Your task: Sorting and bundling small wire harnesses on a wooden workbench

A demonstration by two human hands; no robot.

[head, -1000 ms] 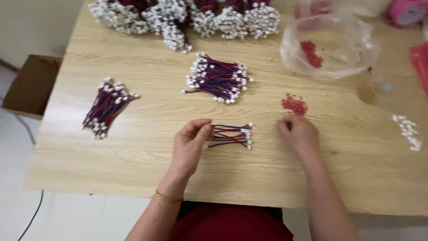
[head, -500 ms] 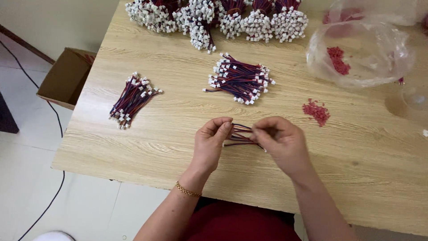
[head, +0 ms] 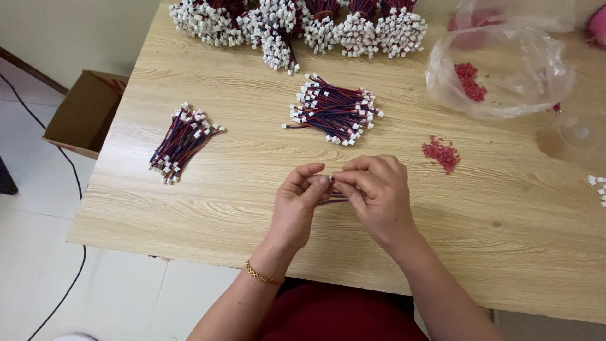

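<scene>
In the head view, a small bundle of red, blue and black wires (head: 332, 197) is being held between two hands just above the near middle of a wooden table (head: 240, 189). The left hand (head: 297, 205) is being kept narrow, its thumb and forefinger pinched on the bundle's left end. The right hand (head: 379, 192) is being curled over the other end, its fingertips (head: 341, 178) pressed against those of the left hand. Most of the bundle is being hidden by the fingers; only a short stretch is being shown below the fingertips. Its long axis is being kept roughly level, running left to right across the table, parallel to the near edge. Which end carries the plugs cannot be told.

A gold bracelet (head: 262, 275) is being worn on the left wrist.

Beyond the hands, a loose pile of wires with white plugs (head: 333, 112) is lying with its long axis left to right. A smaller pile (head: 182, 142) is lying well to the left, slanted from near left to far right. Tied bunches (head: 303, 22) are being kept along the far edge. A scatter of red bits (head: 442, 153) is lying near the right hand, and a clear bag (head: 505, 69) with more red bits is sitting farther back. A cardboard box (head: 85, 113) is standing on the floor at the left.
</scene>
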